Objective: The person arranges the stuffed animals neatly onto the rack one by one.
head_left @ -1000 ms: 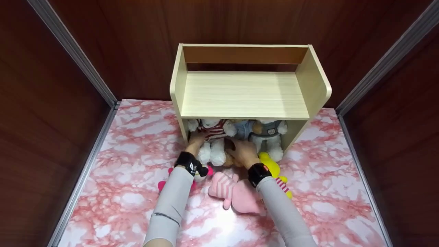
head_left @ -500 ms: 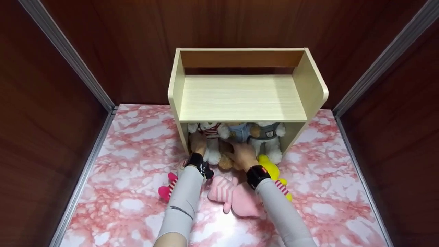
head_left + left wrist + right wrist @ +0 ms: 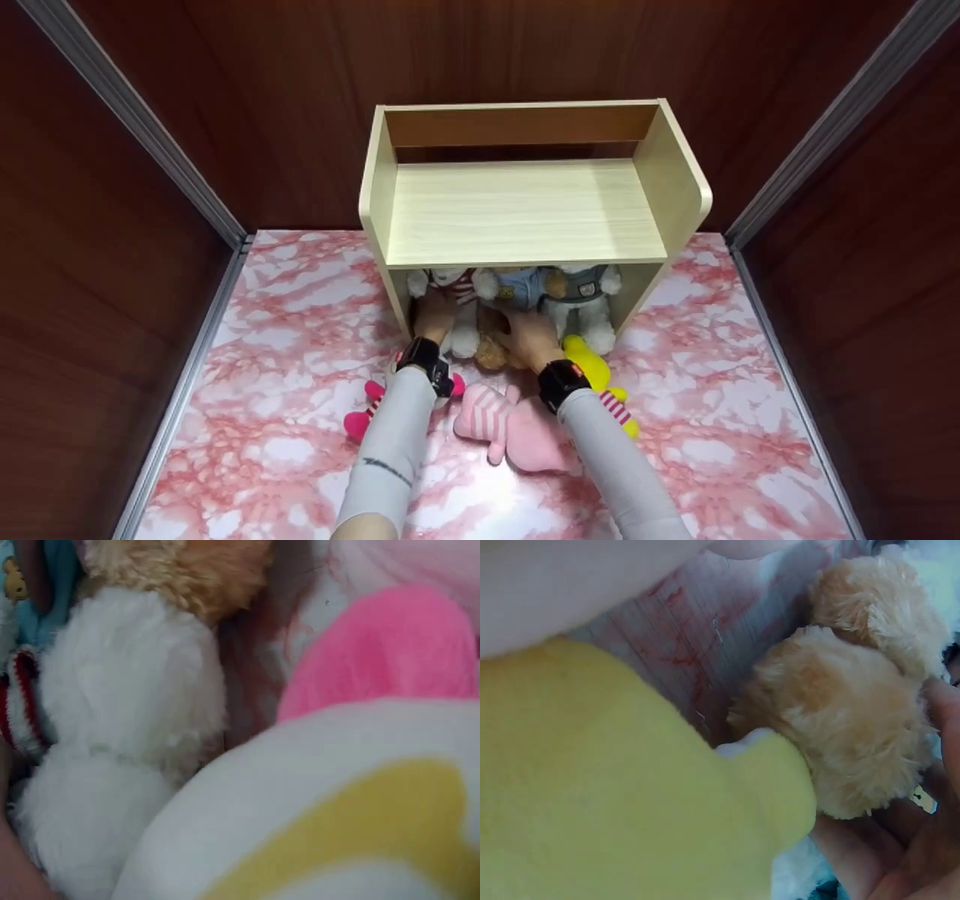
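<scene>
Three plush toys sit in the lower compartment of the wooden shelf [image 3: 525,217]. On the left, my left hand [image 3: 435,316] reaches in against a white plush toy [image 3: 466,335] in a red-striped outfit; its fingertips are hidden. In the middle is a brown teddy bear [image 3: 491,352] in light blue clothes, which my right hand [image 3: 531,336] grips low on the body. The right wrist view shows fingers [image 3: 855,847] bent round beside the bear's furry legs [image 3: 840,716]. To the right sits a white plush toy [image 3: 594,326] in a grey outfit.
On the pink-marbled surface [image 3: 285,450] before the shelf lie a pink plush toy [image 3: 541,435], a yellow plush toy [image 3: 589,365] and, under my left wrist, a white plush toy with bright pink limbs [image 3: 358,426]. Dark wood panels [image 3: 112,300] enclose the sides and back.
My left hand has shifted right and lower along the red-striped plush toy, partly covering its legs. More of the bear's blue clothes shows. My right hand stays on the bear.
</scene>
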`<state>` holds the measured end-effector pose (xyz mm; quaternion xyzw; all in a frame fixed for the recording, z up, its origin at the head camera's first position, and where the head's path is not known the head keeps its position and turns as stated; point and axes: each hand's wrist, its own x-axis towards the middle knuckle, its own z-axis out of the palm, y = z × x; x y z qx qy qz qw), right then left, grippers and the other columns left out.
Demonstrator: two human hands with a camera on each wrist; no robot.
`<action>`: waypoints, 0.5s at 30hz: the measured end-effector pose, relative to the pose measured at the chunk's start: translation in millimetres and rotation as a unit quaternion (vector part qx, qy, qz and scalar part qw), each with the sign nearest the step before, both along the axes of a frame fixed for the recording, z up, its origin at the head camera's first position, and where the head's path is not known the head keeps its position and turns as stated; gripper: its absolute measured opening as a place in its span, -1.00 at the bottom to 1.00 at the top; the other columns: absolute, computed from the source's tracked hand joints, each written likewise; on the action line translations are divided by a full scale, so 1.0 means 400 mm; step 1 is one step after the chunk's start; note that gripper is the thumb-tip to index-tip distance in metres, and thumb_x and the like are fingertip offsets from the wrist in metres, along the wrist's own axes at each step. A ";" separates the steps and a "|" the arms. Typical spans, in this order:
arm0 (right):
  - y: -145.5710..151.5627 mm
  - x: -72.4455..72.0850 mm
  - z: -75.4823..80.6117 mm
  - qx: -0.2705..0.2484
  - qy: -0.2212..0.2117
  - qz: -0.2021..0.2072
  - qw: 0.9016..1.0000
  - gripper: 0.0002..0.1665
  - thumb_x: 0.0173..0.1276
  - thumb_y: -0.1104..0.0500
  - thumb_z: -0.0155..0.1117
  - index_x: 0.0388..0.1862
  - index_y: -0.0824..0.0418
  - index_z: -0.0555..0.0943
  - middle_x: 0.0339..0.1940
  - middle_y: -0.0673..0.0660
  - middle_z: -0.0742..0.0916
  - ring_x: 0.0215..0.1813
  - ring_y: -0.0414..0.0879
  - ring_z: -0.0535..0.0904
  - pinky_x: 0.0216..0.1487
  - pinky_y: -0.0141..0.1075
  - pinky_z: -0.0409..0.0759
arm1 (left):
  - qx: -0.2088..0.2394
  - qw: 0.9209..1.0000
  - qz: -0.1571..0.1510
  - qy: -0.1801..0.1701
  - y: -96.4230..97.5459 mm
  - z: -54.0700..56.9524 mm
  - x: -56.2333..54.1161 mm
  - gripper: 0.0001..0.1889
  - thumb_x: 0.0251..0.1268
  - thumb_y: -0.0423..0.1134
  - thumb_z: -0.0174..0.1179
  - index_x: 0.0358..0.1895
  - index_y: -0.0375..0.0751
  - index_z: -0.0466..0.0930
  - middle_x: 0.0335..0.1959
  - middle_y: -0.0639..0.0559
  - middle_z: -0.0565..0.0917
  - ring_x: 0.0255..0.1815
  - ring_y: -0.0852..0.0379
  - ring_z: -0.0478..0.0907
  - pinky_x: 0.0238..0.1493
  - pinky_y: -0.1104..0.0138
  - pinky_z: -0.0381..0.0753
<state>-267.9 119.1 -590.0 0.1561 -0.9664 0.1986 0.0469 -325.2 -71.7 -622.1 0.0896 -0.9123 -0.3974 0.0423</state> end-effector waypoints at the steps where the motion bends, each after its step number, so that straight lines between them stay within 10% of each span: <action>1: 0.000 0.000 0.001 0.003 -0.001 0.000 1.000 -0.39 0.39 -0.09 0.45 0.40 -0.06 0.60 0.02 0.32 0.78 -0.03 0.37 0.70 -0.08 0.22 0.64 | -0.001 1.000 -0.007 0.004 0.000 -0.001 0.005 -0.65 0.52 -0.17 -0.03 -0.14 -0.42 0.62 -0.30 -0.33 0.72 -0.23 -0.28 0.70 -0.17 -0.05 0.70; 7: -0.004 -0.002 0.004 0.004 0.005 0.006 1.000 -0.42 0.41 -0.05 0.44 0.40 -0.10 0.60 -0.07 0.35 0.79 -0.09 0.38 0.70 -0.11 0.22 0.64 | -0.066 0.995 0.010 0.074 0.010 0.023 0.073 -0.60 0.60 -0.08 0.03 -0.27 -0.39 0.59 -0.55 -0.29 0.67 -0.47 -0.34 0.70 -0.47 -0.13 0.69; 15: -0.002 -0.001 -0.001 0.006 -0.002 0.009 1.000 -0.43 0.43 -0.04 0.41 0.40 -0.09 0.60 -0.05 0.33 0.78 -0.07 0.36 0.69 -0.08 0.20 0.65 | -0.169 0.962 -0.040 0.210 -0.002 0.089 0.171 -0.72 0.34 -0.25 0.31 -0.34 -0.48 0.58 -0.58 -0.26 0.59 -0.53 -0.31 0.63 -0.48 -0.08 0.63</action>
